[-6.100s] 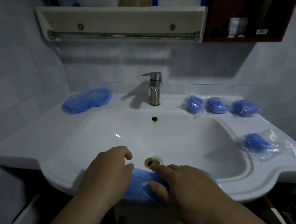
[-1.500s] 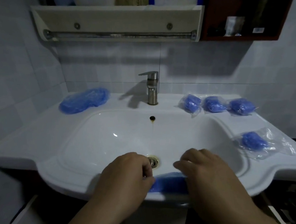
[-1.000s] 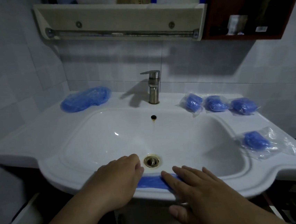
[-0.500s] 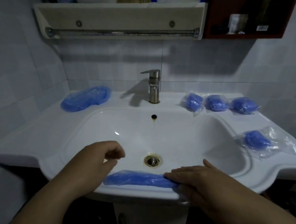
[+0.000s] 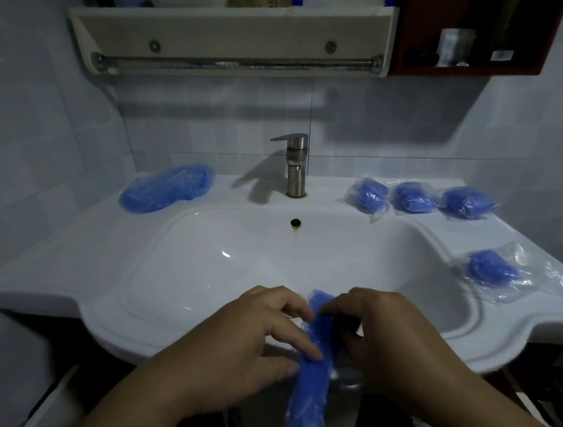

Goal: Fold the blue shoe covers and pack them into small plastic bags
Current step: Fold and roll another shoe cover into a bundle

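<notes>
In the head view a blue shoe cover [image 5: 310, 382], gathered into a long narrow strip, hangs at 6 o'clock. Its top end sits between the two hands at the front rim of the washbasin [image 5: 110, 309], and its tail dangles below the front edge. The left hand [image 5: 251, 340] takes it from the 9 o'clock side, forefinger laid across the film and thumb under it. The right hand [image 5: 388, 334] curls its fingers on the top end from the 3 o'clock side, so both grips are pinching the strip, neither spread. On the bench [image 5: 71, 254] a heap of loose shoe covers [image 5: 167, 188] lies at 10 o'clock, left of the faucet [image 5: 294, 167]. Three packed bags [image 5: 412, 198] sit in a row at 1 o'clock and a fourth bag [image 5: 491, 267] at 3 o'clock. The film looks thin and springy, so the strip may well puff open again if either pinch loosens before the fold is finished. The free tail could swing and drag the folds apart, or the bundle could slip into the bowl. No empty bag shows near the hands, so reaching for one with a single hand could let the fold unroll.
</notes>
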